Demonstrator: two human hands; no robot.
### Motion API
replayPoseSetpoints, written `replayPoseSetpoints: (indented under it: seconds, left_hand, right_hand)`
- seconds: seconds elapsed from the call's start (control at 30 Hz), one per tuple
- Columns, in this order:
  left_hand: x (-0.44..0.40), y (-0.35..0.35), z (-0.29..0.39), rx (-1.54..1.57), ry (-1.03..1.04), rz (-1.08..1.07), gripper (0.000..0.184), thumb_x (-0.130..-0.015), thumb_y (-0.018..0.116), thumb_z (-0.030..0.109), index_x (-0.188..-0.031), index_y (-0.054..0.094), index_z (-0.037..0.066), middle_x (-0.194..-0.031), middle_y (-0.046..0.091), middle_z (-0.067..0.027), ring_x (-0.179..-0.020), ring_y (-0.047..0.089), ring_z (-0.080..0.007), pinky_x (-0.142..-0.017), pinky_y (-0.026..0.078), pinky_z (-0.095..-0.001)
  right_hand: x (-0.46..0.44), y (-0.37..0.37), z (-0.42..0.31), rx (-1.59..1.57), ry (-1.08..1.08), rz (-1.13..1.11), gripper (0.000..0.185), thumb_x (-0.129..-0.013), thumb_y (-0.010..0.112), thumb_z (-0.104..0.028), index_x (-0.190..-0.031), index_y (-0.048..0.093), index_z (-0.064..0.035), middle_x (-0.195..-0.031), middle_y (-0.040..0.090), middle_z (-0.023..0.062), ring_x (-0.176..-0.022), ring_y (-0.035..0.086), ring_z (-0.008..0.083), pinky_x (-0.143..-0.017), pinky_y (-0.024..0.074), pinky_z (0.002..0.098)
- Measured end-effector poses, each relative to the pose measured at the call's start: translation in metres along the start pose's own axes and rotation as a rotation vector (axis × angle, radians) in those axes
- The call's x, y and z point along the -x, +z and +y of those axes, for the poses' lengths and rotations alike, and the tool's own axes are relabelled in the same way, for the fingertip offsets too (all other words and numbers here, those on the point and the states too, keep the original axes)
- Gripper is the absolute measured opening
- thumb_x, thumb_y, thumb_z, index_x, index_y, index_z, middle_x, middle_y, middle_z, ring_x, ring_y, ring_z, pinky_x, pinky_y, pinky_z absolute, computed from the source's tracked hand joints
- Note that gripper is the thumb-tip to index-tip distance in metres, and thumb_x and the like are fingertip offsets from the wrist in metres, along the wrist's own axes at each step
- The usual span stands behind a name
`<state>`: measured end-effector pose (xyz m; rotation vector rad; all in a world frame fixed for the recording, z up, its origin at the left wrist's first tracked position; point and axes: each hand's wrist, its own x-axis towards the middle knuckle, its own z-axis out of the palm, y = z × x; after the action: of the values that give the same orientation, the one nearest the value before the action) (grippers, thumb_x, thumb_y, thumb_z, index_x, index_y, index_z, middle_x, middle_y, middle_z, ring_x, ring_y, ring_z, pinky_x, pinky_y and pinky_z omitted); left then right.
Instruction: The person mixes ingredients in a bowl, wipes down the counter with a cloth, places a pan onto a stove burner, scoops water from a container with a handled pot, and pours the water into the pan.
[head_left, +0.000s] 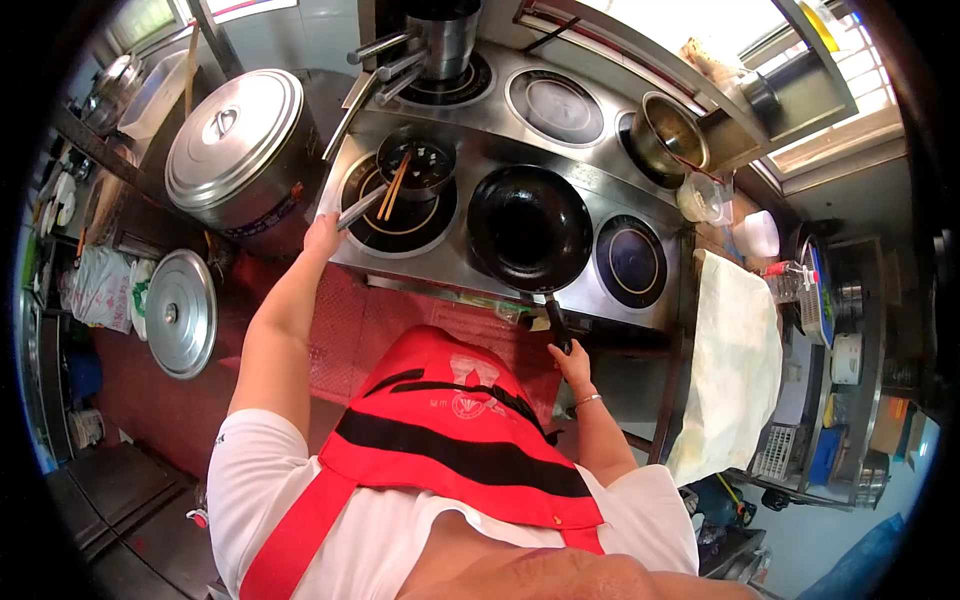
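My left hand (322, 236) is closed around the metal handle of a small saucepan (440, 186) on the front left burner. Dark liquid with a few pale bits shows inside the pan. A pair of wooden chopsticks (396, 186) leans in it, tips in the liquid. On the right, my right hand (573, 364) grips the black handle of a dark wok (530, 225), which rests at the front middle of the stove. The wok's inside looks shiny, with no food visible in it.
Stacked saucepans (446, 45) stand on the back left burner, handles pointing left. A metal pot (672, 132) sits at the back right. Left of the stove is a large lidded stockpot (235, 135). A pale cloth (728, 365) covers a surface at right, near a plastic bottle (790, 281).
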<state>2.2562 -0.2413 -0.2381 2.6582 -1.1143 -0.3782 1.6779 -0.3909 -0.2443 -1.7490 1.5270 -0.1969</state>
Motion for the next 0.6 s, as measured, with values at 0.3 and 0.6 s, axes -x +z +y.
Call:
replayPoseSetpoints:
  seconds: [0.3,0.6]
  left_hand:
    - [0.034,0.022,0.030,0.126,-0.017,0.000,0.032,-0.079,0.068,0.023,-0.101,0.053,0.004,-0.091,0.064,-0.0216,-0.089,0.061,-0.0405,-0.077,0.048,-0.0490]
    - [0.073,0.035,0.071,0.124,-0.146,0.016,0.034,-0.081,0.066,0.027,-0.102,0.053,0.004,-0.094,0.064,-0.0217,-0.091,0.061,-0.0398,-0.078,0.049,-0.0481]
  right_hand:
    - [-0.006,-0.005,0.011,0.106,-0.070,0.045,0.039,-0.077,0.073,-0.036,-0.080,0.055,-0.0014,-0.059,0.060,0.0074,-0.051,0.059,0.0168,-0.048,0.0458,0.0316]
    - [-0.016,-0.008,0.029,0.192,-0.213,0.142,0.040,-0.077,0.071,-0.038,-0.084,0.058,-0.0008,-0.060,0.061,0.0110,-0.053,0.062,0.0240,-0.053,0.0477,0.0362]
